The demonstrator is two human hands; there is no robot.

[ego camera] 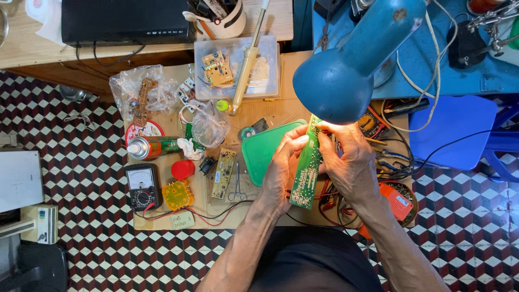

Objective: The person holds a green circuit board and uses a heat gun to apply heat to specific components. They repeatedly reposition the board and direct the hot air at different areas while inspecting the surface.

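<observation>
A long green circuit board (306, 168) stands on edge between both hands, lit from above by a blue desk lamp (351, 65). My left hand (282, 172) grips its left side, fingers curled over the upper part. My right hand (351, 162) holds the right edge, fingertips pinching near the top end under the lamp. A green plastic tray (259, 151) lies just left of the left hand, on the small wooden work board (270, 113).
On the board's left lie a black analog multimeter (141, 186), a spray can (151, 147), a red cap (183, 169), a yellow part (178, 195), a small circuit board (224, 173), forceps (237, 186) and plastic bags. A clear box (238, 67) holds boards and a soldering iron (246, 65). Tangled wires and an orange tool (397, 200) lie right.
</observation>
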